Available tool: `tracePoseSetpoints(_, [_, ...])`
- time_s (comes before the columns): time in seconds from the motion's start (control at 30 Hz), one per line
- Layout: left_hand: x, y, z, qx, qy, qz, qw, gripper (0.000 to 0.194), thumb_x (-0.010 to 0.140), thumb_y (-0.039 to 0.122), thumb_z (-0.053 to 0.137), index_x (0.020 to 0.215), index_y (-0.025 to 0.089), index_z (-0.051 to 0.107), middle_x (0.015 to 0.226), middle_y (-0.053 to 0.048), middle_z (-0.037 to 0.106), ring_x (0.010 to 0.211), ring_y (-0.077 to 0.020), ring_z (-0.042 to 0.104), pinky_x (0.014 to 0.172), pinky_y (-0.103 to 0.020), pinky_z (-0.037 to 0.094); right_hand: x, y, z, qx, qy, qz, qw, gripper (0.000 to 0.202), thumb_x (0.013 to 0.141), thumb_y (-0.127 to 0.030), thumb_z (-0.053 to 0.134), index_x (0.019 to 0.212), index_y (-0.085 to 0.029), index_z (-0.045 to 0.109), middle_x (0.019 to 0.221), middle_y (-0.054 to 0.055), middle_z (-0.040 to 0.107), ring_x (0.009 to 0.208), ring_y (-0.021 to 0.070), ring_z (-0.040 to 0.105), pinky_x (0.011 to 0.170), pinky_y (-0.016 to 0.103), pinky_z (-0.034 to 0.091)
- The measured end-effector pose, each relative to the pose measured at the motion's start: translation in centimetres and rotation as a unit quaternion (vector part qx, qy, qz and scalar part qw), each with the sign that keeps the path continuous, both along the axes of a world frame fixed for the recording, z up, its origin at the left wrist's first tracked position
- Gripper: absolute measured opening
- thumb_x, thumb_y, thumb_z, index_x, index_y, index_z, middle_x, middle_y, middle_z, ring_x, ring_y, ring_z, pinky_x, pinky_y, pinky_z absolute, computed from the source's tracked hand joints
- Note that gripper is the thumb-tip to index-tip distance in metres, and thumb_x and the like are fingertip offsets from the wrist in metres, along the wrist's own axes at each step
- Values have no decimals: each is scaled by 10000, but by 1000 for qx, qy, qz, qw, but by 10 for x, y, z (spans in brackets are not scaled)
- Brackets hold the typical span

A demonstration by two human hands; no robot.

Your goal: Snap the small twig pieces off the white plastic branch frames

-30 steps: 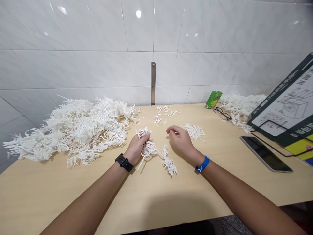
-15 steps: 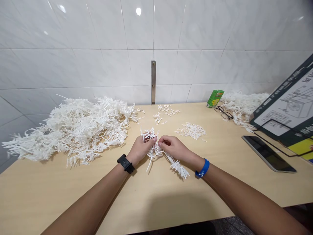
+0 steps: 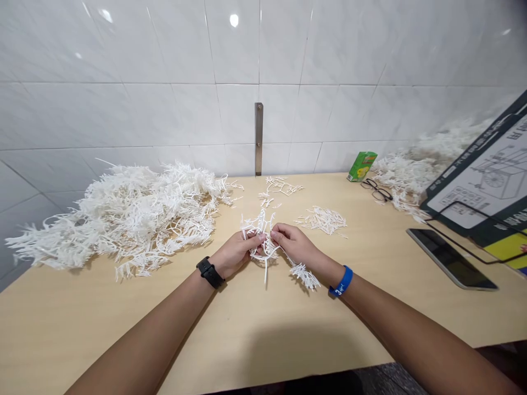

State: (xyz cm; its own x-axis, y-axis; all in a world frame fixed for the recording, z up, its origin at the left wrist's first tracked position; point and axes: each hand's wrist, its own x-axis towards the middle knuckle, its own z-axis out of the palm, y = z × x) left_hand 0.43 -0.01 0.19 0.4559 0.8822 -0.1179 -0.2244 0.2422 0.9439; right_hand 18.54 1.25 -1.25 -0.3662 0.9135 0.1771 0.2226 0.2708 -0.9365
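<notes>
My left hand [image 3: 242,249] grips a white branched plastic sprue [image 3: 265,270] between thumb and fingers, above the table. At its right side my right hand [image 3: 294,244] pinches with thumb and forefinger; whatever small part lies between those fingertips is too small to make out. A feathery cluster of white plastic pieces [image 3: 305,277] shows below the right hand, seemingly hanging from it or from the sprue. Beyond the hands lie a small heap of loose white sticks [image 3: 327,219] and some bare branched sprue scraps [image 3: 284,187].
A large pile of white sprues [image 3: 144,203] spreads over the table's left side. On the right are another white pile [image 3: 399,173], a green box [image 3: 362,166], eyeglasses [image 3: 376,190], a phone or tablet [image 3: 453,258] and a leaning printed carton [image 3: 486,181]. A tiled wall stands behind.
The sprue has turned in my left hand; its long stem now points straight down. My right hand has shifted slightly up, and the feathery cluster has risen a little.
</notes>
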Motion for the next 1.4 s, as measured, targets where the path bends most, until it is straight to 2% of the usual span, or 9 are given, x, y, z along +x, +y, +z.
tracePoseSetpoints(0.2, [0, 3, -6, 3, 15, 36, 999, 305, 707, 367, 769, 662, 109, 613, 606, -6, 551, 561, -87, 466, 574, -226, 353, -3, -8, 6, 72, -4, -10, 997, 114, 867, -300, 492, 849, -196, 536, 765, -7, 532, 714, 141, 473, 662, 261, 371])
tracePoseSetpoints(0.33, [1, 5, -9, 52, 84, 42, 994, 348, 713, 427, 743, 654, 120, 593, 599, -4, 545, 562, -101, 459, 570, -235, 345, -3, -8, 5, 29, -7, 0, 1000, 293, 903, -410, 460, 720, -184, 497, 653, -27, 449, 624, 121, 413, 599, 250, 345])
tracePoseSetpoints(0.47, [0, 4, -7, 91, 144, 34, 985, 389, 697, 466, 743, 629, 131, 558, 547, 36, 459, 524, -81, 365, 533, -227, 284, -3, -6, 2, -15, -36, 3, 999, 324, 840, -463, 567, 701, -177, 503, 629, -33, 453, 578, 103, 391, 535, 234, 306])
tracePoseSetpoints(0.67, [-3, 3, -3, 94, 110, -64, 987, 347, 710, 438, 746, 808, 112, 678, 764, -63, 632, 690, -142, 521, 651, -247, 393, -1, -5, 3, -87, 2, 16, 996, 344, 822, -460, 569, 643, -181, 481, 530, -50, 429, 484, 86, 367, 470, 225, 277])
tracePoseSetpoints(0.8, [-3, 4, -4, 92, 141, -51, 984, 309, 658, 401, 785, 718, 123, 665, 663, -28, 606, 610, -122, 481, 586, -230, 369, 0, -2, 3, -79, -13, 30, 996, 331, 821, -422, 568, 615, -174, 493, 529, -38, 451, 484, 83, 383, 462, 220, 281])
tracePoseSetpoints(0.93, [-3, 4, -3, 97, 137, -44, 985, 302, 656, 393, 785, 647, 128, 639, 605, -1, 567, 570, -104, 439, 558, -221, 339, 0, -2, 3, -113, -33, 54, 992, 335, 827, -415, 563, 604, -176, 489, 506, -38, 450, 444, 76, 365, 438, 225, 261])
tracePoseSetpoints(1.2, [-5, 5, -6, 100, 85, -119, 984, 334, 728, 463, 730, 793, 137, 692, 730, -61, 647, 702, -164, 560, 696, -269, 421, 2, -4, 2, -217, 87, 121, 965, 329, 786, -347, 590, 542, -177, 451, 465, -49, 426, 423, 61, 337, 443, 230, 234])
tracePoseSetpoints(1.3, [-8, 7, -8, 104, 78, -114, 985, 339, 734, 462, 727, 780, 129, 682, 684, -46, 604, 632, -134, 498, 617, -245, 379, 4, -3, 1, -209, 160, 121, 957, 276, 796, -282, 561, 559, -173, 470, 474, -44, 437, 447, 72, 369, 472, 230, 279])
tracePoseSetpoints(1.4, [-9, 8, -9, 97, 82, -90, 988, 358, 745, 466, 716, 781, 114, 666, 679, -30, 575, 577, -95, 422, 546, -224, 303, 4, -2, 0, -207, 185, 102, 955, 242, 802, -301, 590, 613, -158, 537, 536, -16, 518, 482, 84, 445, 497, 230, 336])
